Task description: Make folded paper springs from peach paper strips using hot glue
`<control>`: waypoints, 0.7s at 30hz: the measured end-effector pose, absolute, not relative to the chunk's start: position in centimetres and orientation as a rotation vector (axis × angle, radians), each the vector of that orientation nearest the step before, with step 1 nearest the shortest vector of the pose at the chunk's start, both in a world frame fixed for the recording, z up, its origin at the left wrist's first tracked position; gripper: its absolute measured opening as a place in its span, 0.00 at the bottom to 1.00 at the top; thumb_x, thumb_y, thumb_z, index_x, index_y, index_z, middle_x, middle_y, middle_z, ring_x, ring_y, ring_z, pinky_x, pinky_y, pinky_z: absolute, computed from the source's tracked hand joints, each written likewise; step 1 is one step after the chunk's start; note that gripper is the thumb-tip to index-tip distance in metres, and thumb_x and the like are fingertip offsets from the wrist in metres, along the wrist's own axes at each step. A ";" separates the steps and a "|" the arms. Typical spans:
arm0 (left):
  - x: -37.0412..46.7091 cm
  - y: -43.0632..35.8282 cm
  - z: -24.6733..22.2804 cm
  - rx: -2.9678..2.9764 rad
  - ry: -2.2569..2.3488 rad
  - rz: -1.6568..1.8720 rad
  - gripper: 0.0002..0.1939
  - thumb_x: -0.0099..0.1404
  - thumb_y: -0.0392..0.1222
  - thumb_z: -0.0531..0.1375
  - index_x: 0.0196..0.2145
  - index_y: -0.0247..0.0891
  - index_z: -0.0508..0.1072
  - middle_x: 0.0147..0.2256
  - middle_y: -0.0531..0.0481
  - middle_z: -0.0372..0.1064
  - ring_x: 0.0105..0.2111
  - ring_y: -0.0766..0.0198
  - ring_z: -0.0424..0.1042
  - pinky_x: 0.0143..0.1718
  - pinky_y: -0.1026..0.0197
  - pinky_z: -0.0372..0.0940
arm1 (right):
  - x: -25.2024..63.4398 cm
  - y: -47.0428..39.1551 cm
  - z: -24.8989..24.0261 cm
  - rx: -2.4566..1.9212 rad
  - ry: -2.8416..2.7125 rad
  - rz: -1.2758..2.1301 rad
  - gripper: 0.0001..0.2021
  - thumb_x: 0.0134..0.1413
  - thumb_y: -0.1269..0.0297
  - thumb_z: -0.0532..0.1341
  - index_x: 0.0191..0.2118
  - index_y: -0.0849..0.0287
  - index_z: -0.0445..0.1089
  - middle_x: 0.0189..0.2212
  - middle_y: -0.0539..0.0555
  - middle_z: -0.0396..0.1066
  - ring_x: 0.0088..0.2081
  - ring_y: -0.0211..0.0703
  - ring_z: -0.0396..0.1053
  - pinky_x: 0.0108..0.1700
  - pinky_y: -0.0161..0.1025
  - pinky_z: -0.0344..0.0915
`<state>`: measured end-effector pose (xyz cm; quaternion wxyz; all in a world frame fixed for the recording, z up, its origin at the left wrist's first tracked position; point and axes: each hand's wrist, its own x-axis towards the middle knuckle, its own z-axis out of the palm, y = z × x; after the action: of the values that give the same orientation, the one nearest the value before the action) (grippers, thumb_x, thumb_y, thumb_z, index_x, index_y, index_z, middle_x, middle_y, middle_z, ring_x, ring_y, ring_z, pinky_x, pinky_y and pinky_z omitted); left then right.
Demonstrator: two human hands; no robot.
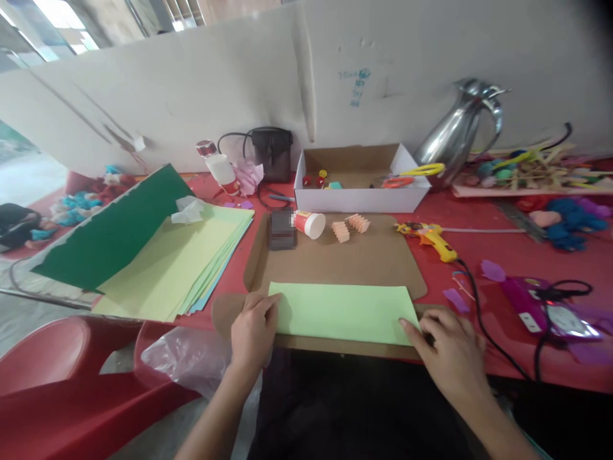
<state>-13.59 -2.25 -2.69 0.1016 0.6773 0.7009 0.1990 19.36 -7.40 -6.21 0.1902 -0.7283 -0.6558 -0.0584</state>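
Observation:
A light green sheet of paper [342,313], folded into a long strip, lies flat across the near part of a brown cardboard sheet [383,255]. My left hand [253,322] pinches its left end between thumb and curled fingers. At the other end, my right hand [445,345] has its thumb on the paper's right edge, with the fingers curled beside it. Beyond the strip, two pieces of pleated peach paper [341,231] lie on the cardboard next to a tipped paper cup [309,223] and a dark phone-like slab [282,229].
Coloured paper sheets [167,268] and a green folder [119,230] lie left. A white box [359,199] holding scissors [416,171] stands behind. To the right are a yellow glue gun [433,241], its black cord, a pink power strip [531,306] and a steel jug [454,128].

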 end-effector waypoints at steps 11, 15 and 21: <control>-14.2 0.6 -1.9 2.991 0.996 0.072 0.41 0.58 0.20 0.46 0.64 0.54 0.51 0.66 0.57 0.45 0.66 0.61 0.44 0.64 0.52 0.48 | 17.6 -7.0 -3.5 -1.581 -2.505 -0.157 0.36 0.53 0.83 0.49 0.64 0.44 0.54 0.64 0.49 0.55 0.64 0.50 0.50 0.61 0.52 0.52; -14.4 1.5 -2.4 2.985 0.939 0.007 0.46 0.55 0.17 0.45 0.66 0.54 0.46 0.67 0.58 0.41 0.66 0.62 0.42 0.64 0.54 0.49 | 18.7 -6.5 -4.0 -1.606 -2.548 -0.082 0.38 0.50 0.86 0.47 0.65 0.48 0.51 0.66 0.54 0.49 0.64 0.46 0.51 0.61 0.48 0.56; -15.6 1.7 -2.1 2.770 0.965 0.121 0.40 0.59 0.22 0.46 0.64 0.53 0.51 0.66 0.58 0.46 0.65 0.63 0.47 0.63 0.54 0.53 | 20.4 -6.4 -4.5 -1.602 -2.528 -0.096 0.35 0.52 0.84 0.45 0.65 0.55 0.52 0.65 0.54 0.51 0.65 0.43 0.50 0.63 0.49 0.54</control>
<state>-15.56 1.74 -2.12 0.1030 0.9385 0.3269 0.0411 20.39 -6.44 -4.49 0.0736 -0.5334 -0.8420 -0.0320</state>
